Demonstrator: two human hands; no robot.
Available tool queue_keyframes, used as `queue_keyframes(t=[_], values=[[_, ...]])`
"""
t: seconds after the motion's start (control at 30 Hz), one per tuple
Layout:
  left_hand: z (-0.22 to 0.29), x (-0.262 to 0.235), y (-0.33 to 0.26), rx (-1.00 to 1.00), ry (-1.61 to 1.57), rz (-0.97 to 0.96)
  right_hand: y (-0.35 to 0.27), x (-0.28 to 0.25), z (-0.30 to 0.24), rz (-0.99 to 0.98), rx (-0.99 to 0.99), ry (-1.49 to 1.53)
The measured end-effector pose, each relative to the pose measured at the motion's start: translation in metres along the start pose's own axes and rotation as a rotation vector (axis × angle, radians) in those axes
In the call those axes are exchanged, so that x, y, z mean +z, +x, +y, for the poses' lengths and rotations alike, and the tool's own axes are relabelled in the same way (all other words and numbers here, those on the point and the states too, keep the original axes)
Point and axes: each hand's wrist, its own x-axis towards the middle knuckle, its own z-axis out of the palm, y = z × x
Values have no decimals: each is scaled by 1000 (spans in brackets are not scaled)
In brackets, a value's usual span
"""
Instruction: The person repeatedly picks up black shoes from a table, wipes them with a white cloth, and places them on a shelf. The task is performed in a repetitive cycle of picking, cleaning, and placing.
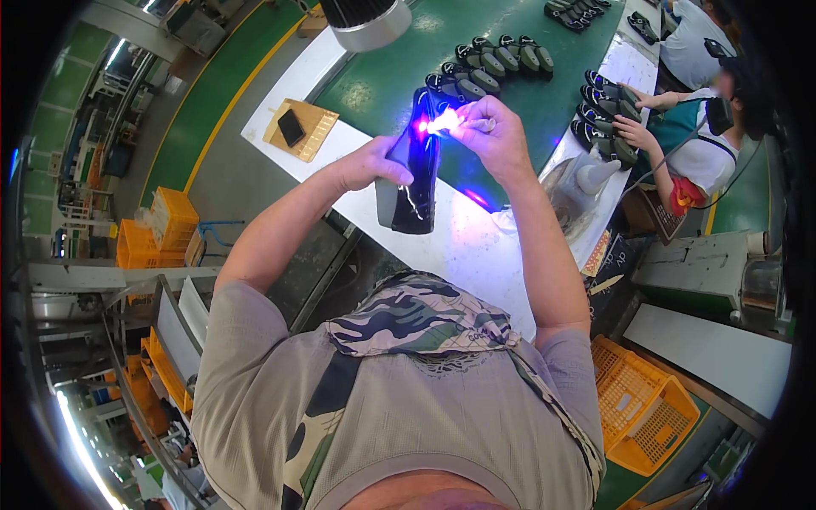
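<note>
The person's left hand (370,161) grips a long, glossy black piece (412,200) from its left side, thumb lying across the front; the other fingers are mostly out of sight behind it. The piece stands nearly upright, over the near white edge of the green-topped counter (455,246). The right hand (500,140) has its fingers drawn narrow, pinching a small pale item (480,124) at the upper part of the piece, just beside a violet-white glow (442,121). That glare washes out the fingertips, so whether item and surface touch cannot be told.

For close work like this, the left thumb does best pressing just firmly enough to stop the piece from twisting, and well below the bright spot. A light, steady pinch on the right should suit the shiny face, since a hard rub or a nail could probably mark it. Tilting the piece a little would likely take the glare off the spot being worked and let the eye judge it. The elbows want room too: the dark shoes (489,64) lie in a curved row beyond the hands, and the phone (291,128) rests on cardboard (319,132) to the left, well apart from the piece
</note>
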Motion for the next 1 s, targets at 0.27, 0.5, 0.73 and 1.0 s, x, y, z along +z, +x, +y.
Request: queue_keyframes(t=[0.27, 0.5, 0.73, 1.0], values=[[-10, 6, -16, -12, -330, 161, -23, 16, 9, -130, 190, 258], [-26, 15, -43, -36, -490, 349, -38, 27, 0, -255, 218, 287], [-63, 9, -85, 18, -785, 487, -49, 51, 9, -329, 234, 202], [-106, -10, -140, 359, -1109, 460, -49, 129, 35, -81, 428, 421]])
